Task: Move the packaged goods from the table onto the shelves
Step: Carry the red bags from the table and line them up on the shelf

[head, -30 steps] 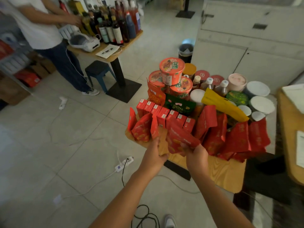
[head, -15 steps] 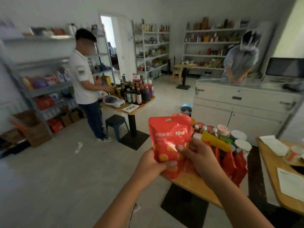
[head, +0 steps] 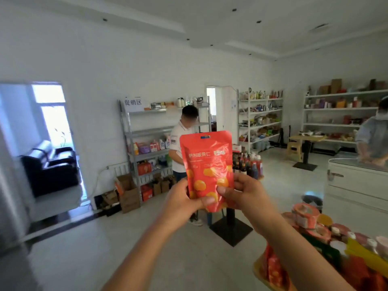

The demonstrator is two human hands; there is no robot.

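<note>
I hold a red snack pouch (head: 206, 162) upright at chest height in the middle of the view. My left hand (head: 180, 201) pinches its lower left corner with thumb on the front. My right hand (head: 245, 192) grips its lower right edge, thumb across the front. The table (head: 259, 269) with the other packaged goods, red pouches, cup noodles (head: 305, 215) and bottles, sits at the lower right. A metal shelf unit (head: 147, 141) with a sign stands against the far wall behind the pouch.
A person in a white shirt (head: 178, 148) stands at the metal shelf beside a small table with bottles (head: 249, 164). Cardboard boxes (head: 129, 192) lie at the shelf's foot. More shelves (head: 260, 118) line the back wall. Another person (head: 371, 137) works at a white counter (head: 354, 183) on the right.
The pouch came off the table and rose with both hands. My view swung up and left, from the table to the room and the shelves.
</note>
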